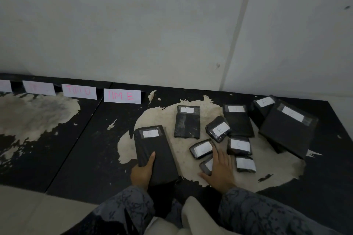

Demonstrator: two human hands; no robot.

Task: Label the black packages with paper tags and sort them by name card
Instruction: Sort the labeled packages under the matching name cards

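Labelling looks done from what we see: every black package in view carries a white paper tag, letters mostly too faint to read. We can make out an E on the small wrapped package [219, 129] mid-pile.

Sorting has barely started, by our read. The name cards [122, 96] stand in a row along the base of the wall, pink lettering; the rightmost reads "TIM E", the next [79, 91] is blurred, and the two further left are washed out. No package sits in front of any card yet.

Our left hand [142, 171] grips the near end of the long tagged package [152, 150], thumb laid across the top, fingers hidden underneath. That package lies left of the pile, nearest the cards. Our right hand [219, 171] lies flat with fingers spread, covering one small package [206, 166] at the near edge of the pile; not gripping it.

The rest are clustered right of centre: a long one [187, 122], another behind it [238, 120], several small ones, and a big flat box [286, 129] overlapping others at far right.

Surface: black matting [86, 139], badly worn, pale patches showing through, a seam running diagonally. Room: plain grey-white wall [133, 25] with a vertical joint, dim light.
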